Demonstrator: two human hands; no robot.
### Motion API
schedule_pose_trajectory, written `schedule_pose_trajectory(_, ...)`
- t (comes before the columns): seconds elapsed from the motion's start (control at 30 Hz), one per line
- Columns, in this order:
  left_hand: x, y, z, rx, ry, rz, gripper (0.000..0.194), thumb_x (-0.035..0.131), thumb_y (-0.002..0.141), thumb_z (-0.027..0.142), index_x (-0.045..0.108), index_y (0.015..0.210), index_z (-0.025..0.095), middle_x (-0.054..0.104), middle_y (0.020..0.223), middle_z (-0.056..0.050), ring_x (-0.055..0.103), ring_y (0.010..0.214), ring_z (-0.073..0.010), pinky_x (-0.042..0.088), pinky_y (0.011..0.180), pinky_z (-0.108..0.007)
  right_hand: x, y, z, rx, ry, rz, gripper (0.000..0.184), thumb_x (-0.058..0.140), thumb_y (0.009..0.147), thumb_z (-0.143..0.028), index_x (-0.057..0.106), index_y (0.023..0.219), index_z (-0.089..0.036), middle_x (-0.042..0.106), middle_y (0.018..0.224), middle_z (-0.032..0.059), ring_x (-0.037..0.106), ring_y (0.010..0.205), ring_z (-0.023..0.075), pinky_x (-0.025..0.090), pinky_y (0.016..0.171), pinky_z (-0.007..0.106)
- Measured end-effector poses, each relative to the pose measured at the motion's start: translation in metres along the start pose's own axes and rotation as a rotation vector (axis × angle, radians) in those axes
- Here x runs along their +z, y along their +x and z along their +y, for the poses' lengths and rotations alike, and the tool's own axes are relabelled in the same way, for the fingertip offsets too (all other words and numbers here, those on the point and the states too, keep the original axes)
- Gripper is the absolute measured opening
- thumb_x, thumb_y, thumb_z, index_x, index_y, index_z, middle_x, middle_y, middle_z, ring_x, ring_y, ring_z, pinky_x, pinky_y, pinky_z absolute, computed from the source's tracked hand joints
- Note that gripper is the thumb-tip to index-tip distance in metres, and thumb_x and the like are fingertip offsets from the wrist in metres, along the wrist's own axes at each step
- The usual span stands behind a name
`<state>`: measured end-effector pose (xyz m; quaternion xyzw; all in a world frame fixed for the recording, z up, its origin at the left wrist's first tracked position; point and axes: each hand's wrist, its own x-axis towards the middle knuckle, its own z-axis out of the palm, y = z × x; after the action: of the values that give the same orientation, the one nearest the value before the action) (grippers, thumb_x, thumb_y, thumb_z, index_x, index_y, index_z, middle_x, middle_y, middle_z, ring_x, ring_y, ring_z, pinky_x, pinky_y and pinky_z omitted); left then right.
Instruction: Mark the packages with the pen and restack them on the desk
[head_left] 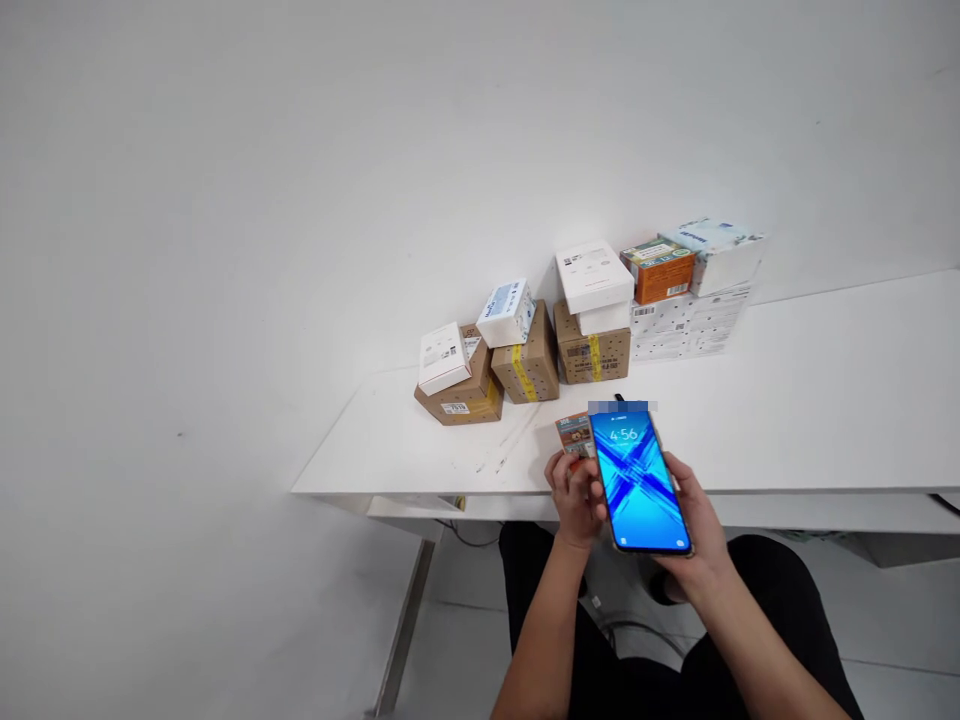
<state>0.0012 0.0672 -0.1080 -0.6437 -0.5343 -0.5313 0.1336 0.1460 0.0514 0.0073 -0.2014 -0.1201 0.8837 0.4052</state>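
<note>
A smartphone (641, 490) with a lit blue lock screen reading 4:56 is held upright, screen towards me, over the table's front edge. My right hand (701, 525) is closed round its right side and lower back. Left of the phone, my left hand (576, 502) has its fingers curled over the near end of a small orange printed box (574, 432). Those fingers also come close to the phone's left edge; whether they touch it I cannot tell. The phone hides part of the orange box. A small dark object (619, 398) shows just beyond the phone's top.
On the white table (825, 400), brown cartons (525, 365) with yellow tape stand along the wall. White boxes (595, 275), a blue-and-white box (507, 310), an orange-brown box (660, 270) and a tissue-like pack (716, 250) lie on top. Cables (645, 628) run across the floor below.
</note>
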Motion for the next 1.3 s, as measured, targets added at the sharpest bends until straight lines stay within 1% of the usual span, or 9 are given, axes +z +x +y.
schedule_pose_trajectory(0.17,-0.007,0.014,0.0,0.077,-0.051,-0.031,0.024,0.048,0.089,0.015,0.054,0.111,0.021,0.05,0.116,-0.011,0.049,0.115,-0.0235,0.049,0.094,-0.046,-0.026,-0.014,-0.046,-0.353,-0.366,0.309,0.058,0.041,0.082,-0.06,0.056,0.122,-0.02,0.068,0.112,0.0142,0.066,0.095,0.031,0.052,0.079,0.05)
schedule_pose_trajectory(0.3,-0.012,0.021,-0.001,0.075,-0.084,-0.042,0.023,0.047,0.088,0.014,0.054,0.109,0.02,0.05,0.114,-0.011,0.049,0.115,-0.0227,0.049,0.093,-0.045,-0.065,-0.013,-0.081,-0.565,-0.888,0.773,0.06,0.044,0.081,-0.06,0.051,0.126,-0.022,0.064,0.113,0.0136,0.064,0.091,0.0285,0.053,0.075,0.044)
schedule_pose_trajectory(0.47,-0.016,0.029,0.017,-0.023,0.023,-0.11,0.03,0.06,0.082,0.035,0.053,0.106,0.017,0.05,0.114,-0.014,0.052,0.11,-0.0267,0.049,0.089,-0.048,-0.101,-0.004,-0.104,-0.532,-1.868,1.115,0.061,0.044,0.083,-0.052,0.052,0.131,-0.015,0.059,0.114,0.0207,0.053,0.106,0.0378,0.043,0.085,0.054)
schedule_pose_trajectory(0.63,-0.006,0.036,0.036,-0.262,0.264,-0.141,0.053,0.073,0.069,0.043,0.052,0.109,0.015,0.044,0.119,-0.02,0.053,0.108,-0.0346,0.05,0.083,-0.053,-0.115,0.007,-0.102,-0.559,-2.227,1.212,0.053,0.046,0.085,-0.045,0.059,0.124,-0.012,0.057,0.113,0.0256,0.053,0.102,0.0427,0.042,0.076,0.056)
schedule_pose_trajectory(0.73,-0.007,0.042,0.038,-0.4,0.271,-0.242,0.053,0.07,0.072,0.036,0.051,0.118,0.018,0.039,0.129,-0.019,0.055,0.108,-0.0331,0.053,0.081,-0.049,-0.125,0.014,-0.101,-0.645,-2.261,1.223,0.05,0.051,0.082,-0.048,0.065,0.113,-0.012,0.06,0.103,0.0256,0.054,0.097,0.0442,0.042,0.071,0.055)
schedule_pose_trajectory(0.83,-0.021,0.051,0.034,-0.488,0.198,-0.308,0.051,0.066,0.074,0.027,0.051,0.122,0.021,0.045,0.125,-0.015,0.056,0.109,-0.0294,0.053,0.086,-0.045,-0.132,0.018,-0.1,-0.84,-2.278,1.177,0.05,0.052,0.082,-0.053,0.067,0.107,-0.013,0.057,0.113,0.0279,0.051,0.103,0.0468,0.043,0.072,0.056)
schedule_pose_trajectory(1.0,-0.073,0.082,0.014,-0.46,-0.055,-0.142,0.043,0.064,0.076,0.027,0.053,0.117,0.02,0.055,0.112,-0.01,0.06,0.099,-0.0202,0.056,0.081,-0.034,-0.119,0.027,-0.087,-1.231,-2.045,0.884,0.04,0.044,0.09,-0.045,0.065,0.105,-0.014,0.062,0.11,0.0204,0.058,0.101,0.0325,0.046,0.083,0.045)
schedule_pose_trajectory(1.17,-0.123,0.156,-0.029,-0.39,0.089,0.21,0.053,0.067,0.075,0.035,0.051,0.123,0.021,0.051,0.12,-0.01,0.059,0.097,-0.0184,0.055,0.076,-0.03,-0.106,0.043,-0.075,-1.209,-1.671,0.806,0.034,0.045,0.088,-0.044,0.066,0.087,-0.017,0.066,0.081,0.0101,0.057,0.061,0.0177,0.045,0.061,0.032)
schedule_pose_trajectory(1.3,-0.125,0.217,-0.078,-0.392,0.295,0.273,0.057,0.067,0.075,0.036,0.048,0.126,0.022,0.049,0.122,-0.011,0.055,0.105,-0.0199,0.051,0.086,-0.032,-0.11,0.053,-0.075,-1.056,-1.45,0.864,0.034,0.046,0.084,-0.047,0.064,0.08,-0.018,0.064,0.069,0.0069,0.057,0.059,0.0193,0.042,0.058,0.032)
